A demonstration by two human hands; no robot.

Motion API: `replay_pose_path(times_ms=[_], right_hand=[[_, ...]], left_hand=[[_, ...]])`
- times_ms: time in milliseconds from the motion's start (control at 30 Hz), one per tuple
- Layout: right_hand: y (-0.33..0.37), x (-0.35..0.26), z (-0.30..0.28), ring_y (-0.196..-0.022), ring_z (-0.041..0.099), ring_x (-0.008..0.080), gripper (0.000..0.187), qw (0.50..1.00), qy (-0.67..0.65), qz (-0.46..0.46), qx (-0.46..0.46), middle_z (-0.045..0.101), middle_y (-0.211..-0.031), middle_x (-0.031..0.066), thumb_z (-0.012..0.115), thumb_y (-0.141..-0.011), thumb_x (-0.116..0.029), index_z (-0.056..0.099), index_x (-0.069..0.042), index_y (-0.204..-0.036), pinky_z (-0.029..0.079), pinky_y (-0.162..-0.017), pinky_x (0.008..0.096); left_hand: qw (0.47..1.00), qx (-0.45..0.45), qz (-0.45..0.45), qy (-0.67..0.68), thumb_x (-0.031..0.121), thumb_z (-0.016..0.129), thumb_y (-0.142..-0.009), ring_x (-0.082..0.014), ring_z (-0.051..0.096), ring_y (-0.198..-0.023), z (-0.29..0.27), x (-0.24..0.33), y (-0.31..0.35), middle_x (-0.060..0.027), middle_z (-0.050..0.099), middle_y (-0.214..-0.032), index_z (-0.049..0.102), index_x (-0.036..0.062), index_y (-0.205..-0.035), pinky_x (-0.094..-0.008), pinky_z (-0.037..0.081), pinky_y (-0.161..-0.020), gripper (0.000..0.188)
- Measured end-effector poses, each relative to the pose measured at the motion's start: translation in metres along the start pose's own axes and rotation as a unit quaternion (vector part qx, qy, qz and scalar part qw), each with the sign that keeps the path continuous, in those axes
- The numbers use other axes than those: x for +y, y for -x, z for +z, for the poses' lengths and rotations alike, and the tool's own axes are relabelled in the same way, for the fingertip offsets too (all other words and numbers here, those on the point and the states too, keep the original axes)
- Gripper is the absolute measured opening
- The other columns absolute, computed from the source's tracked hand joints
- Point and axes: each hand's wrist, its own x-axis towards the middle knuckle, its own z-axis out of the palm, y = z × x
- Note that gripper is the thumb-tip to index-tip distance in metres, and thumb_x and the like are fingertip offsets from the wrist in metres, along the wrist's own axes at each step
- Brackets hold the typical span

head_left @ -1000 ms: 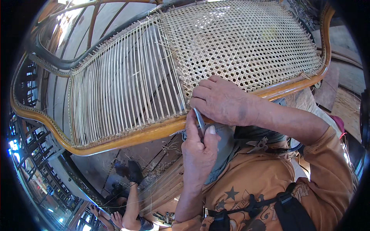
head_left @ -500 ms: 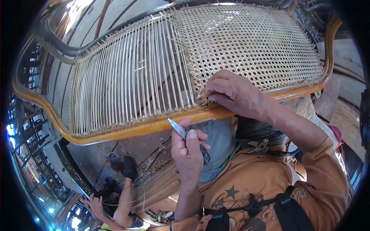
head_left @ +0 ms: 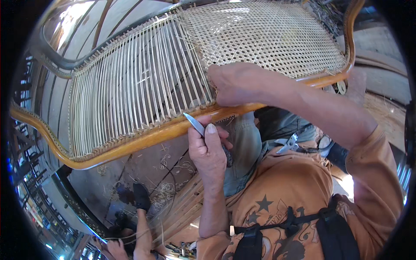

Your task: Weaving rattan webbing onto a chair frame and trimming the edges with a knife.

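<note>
Across my lap lies a curved wooden frame (head_left: 125, 148) strung with cane. Its right part carries an open-mesh woven cane panel (head_left: 268, 37), its left part only parallel cane strands (head_left: 125, 82). My left hand (head_left: 209, 147), below the near rail, is closed around a small knife (head_left: 194, 123), its pointed blade sticking up to the left. Over the near rail, where weave and bare strands meet, sits my right hand (head_left: 234, 82). Its fingers are curled in at the cane edge, and what they grip is hidden behind the hand.
A pair of pruners (head_left: 287, 143) rests at my waist. Cane scraps (head_left: 164, 193) litter the floor below the frame. At the lower left, another person's leg (head_left: 143, 236) and hand (head_left: 117, 248) show near a dark curved rail (head_left: 80, 203). Several hand tools (head_left: 183, 250) lie at the bottom.
My right hand has turned over and reached farther along the cane edge, hiding its fingertips. The left hand still holds the knife. The whole view has shifted slightly.
</note>
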Motion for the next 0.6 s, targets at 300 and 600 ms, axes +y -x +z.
replay_pose_path(times_ms=[300, 600], right_hand=[[0.091, 0.033, 0.045, -0.082, 0.062, 0.0272, 0.042, 0.962, -0.243, -0.124, 0.023, 0.062, -0.087, 0.0152, 0.051, -0.092, -0.038, 0.058, 0.001, -0.106, 0.048, -0.072, 0.0396], [0.134, 0.049, 0.060, -0.081, 0.063, 0.0248, 0.042, 0.910, -0.403, 0.087, 0.053, 0.063, -0.084, 0.0147, 0.051, -0.093, -0.040, 0.054, 0.000, -0.105, 0.048, -0.071, 0.0353]], left_hand=[[0.989, -0.071, 0.127, -0.030, 0.009, 0.039, -0.093, -0.0216, 0.057, -0.097, 0.005, 0.037, 0.032, -0.0146, 0.049, -0.127, 0.060, -0.0038, -0.109, -0.0326, 0.040, -0.092, 0.029], [0.707, -0.285, 0.304, -0.572, 0.035, 0.054, -0.089, -0.0350, 0.041, -0.124, 0.015, 0.070, -0.085, -0.0167, 0.045, -0.133, 0.055, 0.0042, -0.122, -0.0422, 0.032, -0.104, 0.044]])
